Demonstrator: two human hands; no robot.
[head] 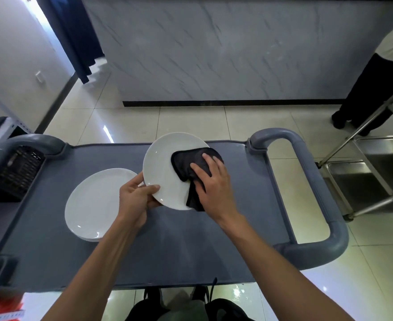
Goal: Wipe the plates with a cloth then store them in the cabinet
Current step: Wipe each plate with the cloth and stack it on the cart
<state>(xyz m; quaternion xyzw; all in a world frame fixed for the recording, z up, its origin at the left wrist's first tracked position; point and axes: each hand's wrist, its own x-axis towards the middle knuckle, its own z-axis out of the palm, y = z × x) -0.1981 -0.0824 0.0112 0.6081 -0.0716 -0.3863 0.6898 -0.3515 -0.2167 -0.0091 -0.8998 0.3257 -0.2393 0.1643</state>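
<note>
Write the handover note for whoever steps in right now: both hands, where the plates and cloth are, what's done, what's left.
Left hand: grips the near-left rim of the raised plate, tilted above the grey cart.
Right hand: presses the dark cloth flat on that plate's face, one corner hanging over the rim.
Other plates: a stack on the cart top, left of the held one; count unclear.
Done: wiping of the held plate is under way. Whether the stack has been wiped cannot be told.
Left: finish this plate, wipe any others, store all in the cabinet, which is not in view.
</note>
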